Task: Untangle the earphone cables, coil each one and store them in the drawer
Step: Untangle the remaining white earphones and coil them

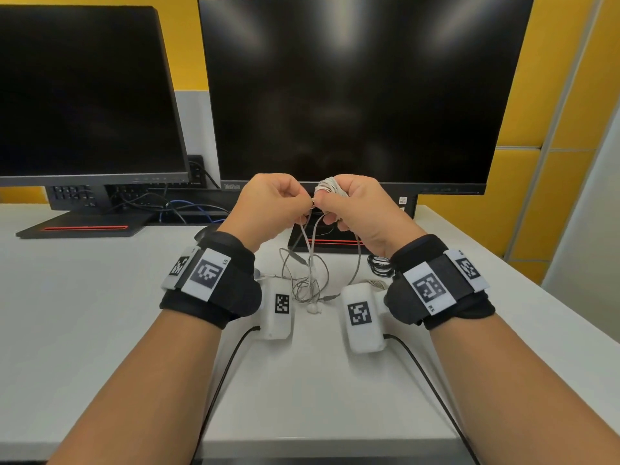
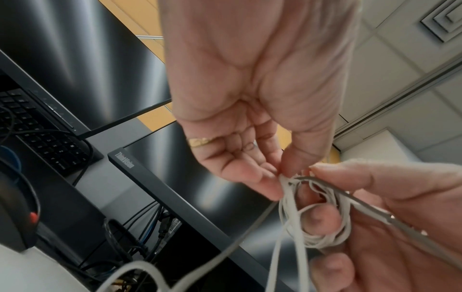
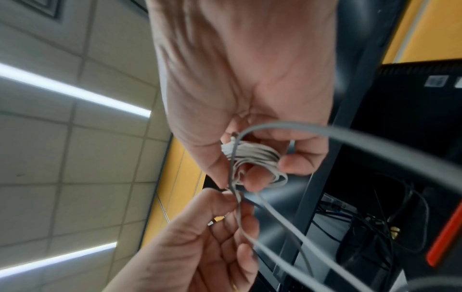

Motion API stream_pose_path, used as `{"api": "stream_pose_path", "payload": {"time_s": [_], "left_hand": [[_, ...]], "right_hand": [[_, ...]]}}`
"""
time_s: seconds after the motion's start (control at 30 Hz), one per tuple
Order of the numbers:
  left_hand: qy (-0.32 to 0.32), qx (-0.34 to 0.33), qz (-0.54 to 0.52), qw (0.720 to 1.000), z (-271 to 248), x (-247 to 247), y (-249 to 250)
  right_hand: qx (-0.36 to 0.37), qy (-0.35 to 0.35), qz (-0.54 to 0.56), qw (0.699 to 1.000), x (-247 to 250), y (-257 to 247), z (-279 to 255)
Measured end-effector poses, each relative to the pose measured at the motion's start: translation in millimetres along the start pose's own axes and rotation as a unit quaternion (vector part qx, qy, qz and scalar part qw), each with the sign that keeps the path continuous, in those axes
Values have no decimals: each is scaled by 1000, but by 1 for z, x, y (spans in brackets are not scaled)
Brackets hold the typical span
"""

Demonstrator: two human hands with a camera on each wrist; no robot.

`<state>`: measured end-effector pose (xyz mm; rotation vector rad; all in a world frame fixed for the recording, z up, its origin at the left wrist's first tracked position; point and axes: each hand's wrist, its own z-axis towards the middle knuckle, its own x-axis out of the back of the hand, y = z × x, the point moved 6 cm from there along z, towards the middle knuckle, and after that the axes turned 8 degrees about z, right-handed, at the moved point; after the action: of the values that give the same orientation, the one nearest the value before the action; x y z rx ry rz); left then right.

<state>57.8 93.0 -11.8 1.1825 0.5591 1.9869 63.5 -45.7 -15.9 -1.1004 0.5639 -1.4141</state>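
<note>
Both hands are raised over the desk in front of the large monitor. A white earphone cable coil is wound round the fingers of my right hand. My left hand pinches the white strand between thumb and finger just beside the coil. Loose strands hang down to a tangle of grey and white cable on the desk, with a white earbud at its near end. A grey strand crosses the coil. No drawer is in view.
Two black monitors stand at the back of the white desk, their bases and several wires behind the hands. A black coiled cable lies by my right wrist. A keyboard sits under the left monitor.
</note>
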Motion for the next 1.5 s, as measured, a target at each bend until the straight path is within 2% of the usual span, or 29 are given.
{"api": "stream_pose_path", "payload": {"time_s": [0.2,0.37,0.6,0.9,1.07,1.17,1.3,1.4,1.5], "left_hand": [[0,1,8,1000,1,1,-2],[-31,5,-46,998,0,-1,-2],[-18,-1,-95,995,-1,2,-1],[-19,-10,-55,998,-2,-1,1],[-29,25,-80,996,-1,-2,-3],[-43,35,-81,995,-1,-5,-2],[-60,37,-94,993,-2,-8,-2],[-76,30,-95,992,-3,-11,-2],[-77,28,-92,992,-2,-11,-3]], "right_hand": [[-16,-53,85,995,-7,4,-1],[-43,-40,157,986,-6,8,2],[-38,-4,15,999,2,7,1],[-9,16,2,1000,4,3,1],[-6,-31,137,990,-1,2,0],[-2,-47,163,986,-3,-2,0],[-39,-35,121,991,-3,1,1],[-25,-48,46,997,-6,3,-2],[-17,-43,29,998,-3,4,-2]]}}
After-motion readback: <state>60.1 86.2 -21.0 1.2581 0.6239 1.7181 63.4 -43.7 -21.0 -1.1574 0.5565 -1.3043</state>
